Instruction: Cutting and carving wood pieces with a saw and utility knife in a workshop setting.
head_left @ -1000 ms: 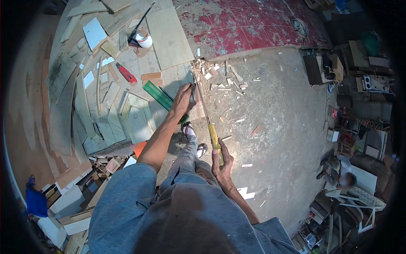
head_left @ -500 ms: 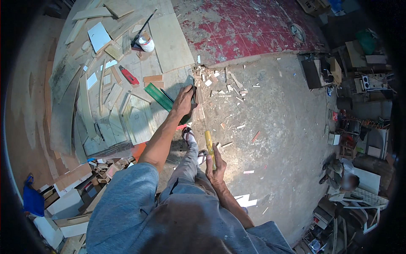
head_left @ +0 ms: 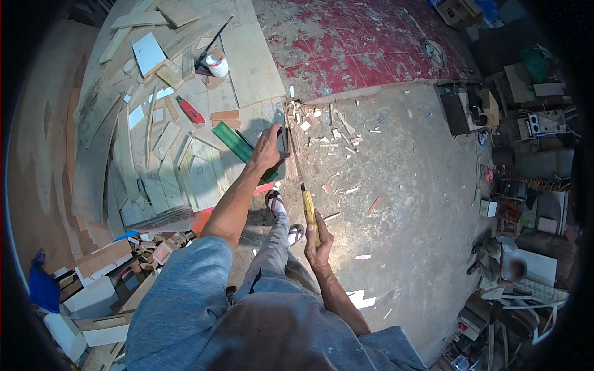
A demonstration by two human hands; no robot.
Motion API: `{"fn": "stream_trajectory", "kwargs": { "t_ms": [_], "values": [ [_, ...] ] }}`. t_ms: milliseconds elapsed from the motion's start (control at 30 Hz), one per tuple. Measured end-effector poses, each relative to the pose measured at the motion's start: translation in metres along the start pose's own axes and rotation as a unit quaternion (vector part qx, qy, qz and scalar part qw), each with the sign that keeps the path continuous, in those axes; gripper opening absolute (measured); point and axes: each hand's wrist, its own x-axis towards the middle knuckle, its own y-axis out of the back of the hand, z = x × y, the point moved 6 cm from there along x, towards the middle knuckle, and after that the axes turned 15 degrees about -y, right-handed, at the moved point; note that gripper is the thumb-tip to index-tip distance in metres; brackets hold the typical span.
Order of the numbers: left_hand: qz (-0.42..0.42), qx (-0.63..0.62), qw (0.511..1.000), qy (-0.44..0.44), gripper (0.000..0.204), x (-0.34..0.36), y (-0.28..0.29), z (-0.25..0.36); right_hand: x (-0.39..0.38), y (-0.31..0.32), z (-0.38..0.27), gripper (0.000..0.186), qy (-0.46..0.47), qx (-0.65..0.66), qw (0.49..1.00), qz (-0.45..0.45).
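Observation:
My right hand (head_left: 320,244) is closed round the yellow handle (head_left: 310,210) of a hand saw. Its long thin blade (head_left: 298,167), seen nearly edge-on, reaches up to the right edge of the wooden worktable (head_left: 204,157). At that edge my left hand (head_left: 267,148) presses down, fingers curled over a small flat piece of wood (head_left: 283,141) that it partly hides. Beside the left wrist lie a green straight-edged strip (head_left: 232,142) and a dark pencil-like stick (head_left: 245,140).
Wood offcuts, a red utility knife (head_left: 190,110) and a white pot (head_left: 216,65) lie on the table. Wood scraps (head_left: 337,130) litter the concrete floor (head_left: 396,179). Offcuts (head_left: 142,260) are heaped at lower left. Another person (head_left: 504,260) sits at far right among clutter.
My right hand and the saw handle have shifted slightly to the right, and more of the blade shows. The left hand stays at the table edge.

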Motion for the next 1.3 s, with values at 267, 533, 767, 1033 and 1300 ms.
{"fn": "stream_trajectory", "kwargs": {
  "t_ms": [267,533,767,1033,1300],
  "values": [
    [-0.005,0.017,0.996,-0.085,0.073,0.005,0.001,0.005,0.001,0.001,-0.001,0.045,-0.008,0.017,1.0,-0.005],
    [-0.028,0.041,0.995,-0.085,0.068,0.007,-0.002,0.005,-0.002,0.0,-0.008,0.043,0.049,-0.01,0.998,0.027],
    [-0.046,0.042,0.995,-0.071,0.068,0.009,0.002,0.014,-0.001,-0.002,-0.012,0.043,0.018,-0.015,0.999,0.024],
    [-0.045,0.039,0.995,-0.077,0.067,0.007,0.001,0.01,-0.001,0.001,-0.017,0.043,-0.038,-0.002,0.999,0.001],
    [-0.076,0.038,0.995,-0.057,0.071,0.008,-0.004,0.006,0.004,0.001,-0.017,0.044,0.043,-0.019,0.998,0.038]
  ]
}}
